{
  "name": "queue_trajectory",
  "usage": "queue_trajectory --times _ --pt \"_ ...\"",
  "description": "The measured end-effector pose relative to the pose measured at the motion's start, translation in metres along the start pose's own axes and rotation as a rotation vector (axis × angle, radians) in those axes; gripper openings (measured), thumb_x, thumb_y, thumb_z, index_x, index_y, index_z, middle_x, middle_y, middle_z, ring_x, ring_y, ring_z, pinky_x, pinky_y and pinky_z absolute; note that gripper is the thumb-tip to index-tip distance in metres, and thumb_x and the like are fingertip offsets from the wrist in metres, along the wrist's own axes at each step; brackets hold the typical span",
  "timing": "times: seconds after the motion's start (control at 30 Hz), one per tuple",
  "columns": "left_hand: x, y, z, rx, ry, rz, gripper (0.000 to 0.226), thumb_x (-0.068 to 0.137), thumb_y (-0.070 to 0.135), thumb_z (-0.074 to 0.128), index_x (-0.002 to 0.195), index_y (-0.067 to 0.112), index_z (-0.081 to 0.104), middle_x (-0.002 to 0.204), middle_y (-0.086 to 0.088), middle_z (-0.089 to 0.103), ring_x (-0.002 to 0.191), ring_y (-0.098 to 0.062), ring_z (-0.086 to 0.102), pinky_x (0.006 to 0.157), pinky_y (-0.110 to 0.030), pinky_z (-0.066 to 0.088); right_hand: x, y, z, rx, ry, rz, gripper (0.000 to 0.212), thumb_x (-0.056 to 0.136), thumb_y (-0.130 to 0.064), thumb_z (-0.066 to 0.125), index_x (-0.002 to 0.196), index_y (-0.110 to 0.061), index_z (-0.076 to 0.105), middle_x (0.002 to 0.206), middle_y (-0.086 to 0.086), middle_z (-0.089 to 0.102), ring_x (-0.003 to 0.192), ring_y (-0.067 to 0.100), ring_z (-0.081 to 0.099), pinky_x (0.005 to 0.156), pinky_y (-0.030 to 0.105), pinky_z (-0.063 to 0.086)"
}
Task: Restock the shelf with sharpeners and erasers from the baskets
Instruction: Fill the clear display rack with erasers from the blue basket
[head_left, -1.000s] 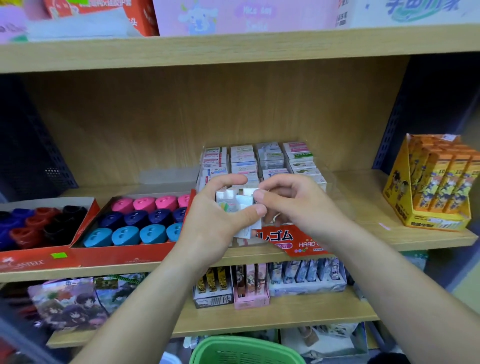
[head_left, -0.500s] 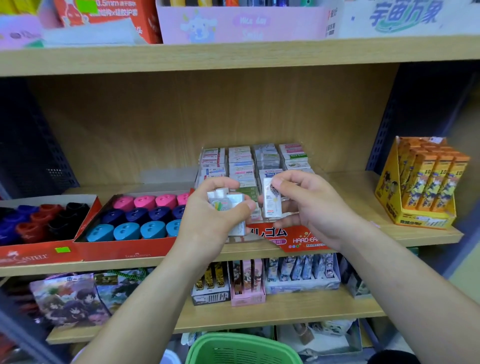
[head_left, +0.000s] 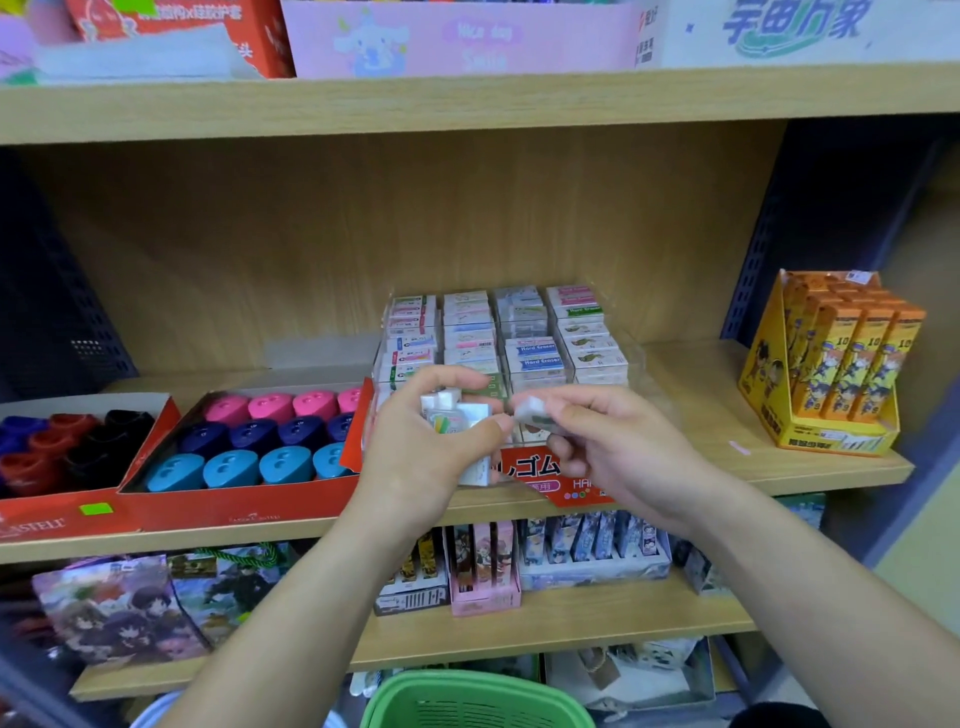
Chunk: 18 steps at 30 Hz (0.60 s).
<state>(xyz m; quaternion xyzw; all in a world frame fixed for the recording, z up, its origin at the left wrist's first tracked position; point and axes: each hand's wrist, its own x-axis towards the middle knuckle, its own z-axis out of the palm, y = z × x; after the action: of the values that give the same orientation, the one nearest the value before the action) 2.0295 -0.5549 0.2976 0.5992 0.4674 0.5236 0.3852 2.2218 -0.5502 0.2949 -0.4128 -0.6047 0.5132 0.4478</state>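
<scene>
One eraser (head_left: 535, 410) pinched, a stack (head_left: 457, 415) gripped.
A green basket (head_left: 478, 701) sits nearest, low down. Above it the left hand (head_left: 421, 457) grips the stack and the right hand (head_left: 613, 457) pinches the eraser just beside it. Behind, on the shelf (head_left: 675, 374), stands the eraser box (head_left: 519, 338), sharpeners (head_left: 260, 441) to its left.

Two bare forearms, slender wrists, two bare hands — left hand (head_left: 431, 460), right hand (head_left: 626, 457) — short fingernails
</scene>
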Motion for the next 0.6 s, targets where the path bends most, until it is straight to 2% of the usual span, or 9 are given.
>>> queue_trajectory --times 0.07,0.13,0.23,0.33,0.43,0.5,0.53,0.57,0.6 --pt "0.002 -0.001 0.001 -0.017 -0.005 -0.012 0.035 0.066 0.04 0.09 0.094 0.044 0.069 0.117 0.003 0.073 0.113 -0.038 0.066 0.099 -0.055 0.052 -0.007 -0.004 -0.014 -0.015 0.013 0.023 0.027 0.098 -0.006 0.058 0.113 -0.017 0.076 0.084 0.004 0.064 0.075 0.017 0.053 0.07 0.029 0.043" --pt "0.006 -0.002 0.002 -0.012 -0.002 -0.016 0.041 0.058 0.048 0.086 0.094 0.044 0.069 0.118 0.002 0.073 0.114 -0.037 0.067 0.098 -0.057 0.053 -0.01 -0.01 -0.036 -0.058 0.085 0.046 0.028 0.084 -0.004 0.072 0.107 -0.02 0.077 0.098 -0.002 0.075 0.086 0.02 0.07 0.08 0.035 0.056" --pt "0.014 -0.004 0.005 0.016 0.014 -0.022 0.031 0.072 0.03 0.09 0.093 0.04 0.068 0.121 -0.002 0.071 0.112 -0.033 0.068 0.091 -0.045 0.058 -0.009 -0.014 -0.071 -0.148 0.259 0.075 0.028 0.065 -0.013 0.084 0.09 -0.016 0.074 0.104 0.0 0.077 0.093 0.025 0.075 0.074 0.042 0.059" --pt "0.022 -0.007 0.008 0.042 0.018 -0.02 0.03 0.078 0.02 0.087 0.095 0.035 0.067 0.123 -0.001 0.07 0.119 -0.029 0.064 0.099 -0.044 0.054 -0.003 -0.01 -0.094 -0.31 0.357 0.026 0.014 0.074 -0.011 0.084 0.086 -0.015 0.077 0.093 -0.001 0.078 0.092 0.023 0.073 0.074 0.034 0.055" --pt "0.028 -0.008 0.013 0.09 0.006 0.01 0.03 0.08 0.017 0.085 0.099 0.03 0.065 0.125 0.002 0.068 0.124 -0.023 0.06 0.085 -0.025 0.05 0.0 -0.01 -0.105 -0.384 0.378 0.018 0.014 0.092 -0.008 0.07 0.092 -0.017 0.079 0.089 -0.003 0.078 0.086 0.016 0.074 0.077 0.029 0.058" --pt "0.032 -0.007 0.016 0.121 0.003 0.028 0.029 0.081 0.015 0.084 0.099 0.026 0.065 0.124 0.01 0.064 0.122 -0.016 0.059 0.075 -0.015 0.047 0.004 -0.011 -0.106 -0.469 0.333 0.012 0.016 0.093 -0.009 0.069 0.096 -0.022 0.079 0.094 -0.006 0.078 0.086 0.008 0.073 0.077 0.026 0.056" --pt "0.033 -0.006 0.017 0.121 0.0 0.034 0.029 0.081 0.016 0.085 0.099 0.027 0.065 0.12 0.016 0.061 0.121 -0.014 0.059 0.075 -0.013 0.048 0.006 -0.012 -0.106 -0.512 0.309 0.0 0.017 0.092 -0.009 0.071 0.097 -0.024 0.078 0.096 -0.007 0.078 0.086 0.006 0.072 0.077 0.025 0.055" --pt "0.036 -0.008 0.018 0.124 0.005 0.032 0.029 0.08 0.017 0.086 0.097 0.029 0.065 0.115 0.023 0.059 0.122 -0.017 0.059 0.083 -0.018 0.05 0.008 -0.013 -0.105 -0.569 0.294 -0.018 0.018 0.089 -0.01 0.074 0.097 -0.025 0.077 0.096 -0.008 0.077 0.085 0.004 0.072 0.075 0.025 0.055" --pt "0.037 -0.009 0.018 0.125 0.006 0.034 0.03 0.079 0.019 0.087 0.095 0.033 0.066 0.113 0.028 0.057 0.123 -0.023 0.06 0.095 -0.028 0.051 0.01 -0.014 -0.105 -0.649 0.291 -0.036 0.019 0.087 -0.011 0.077 0.096 -0.027 0.075 0.093 -0.008 0.076 0.081 0.005 0.072 0.072 0.026 0.056"
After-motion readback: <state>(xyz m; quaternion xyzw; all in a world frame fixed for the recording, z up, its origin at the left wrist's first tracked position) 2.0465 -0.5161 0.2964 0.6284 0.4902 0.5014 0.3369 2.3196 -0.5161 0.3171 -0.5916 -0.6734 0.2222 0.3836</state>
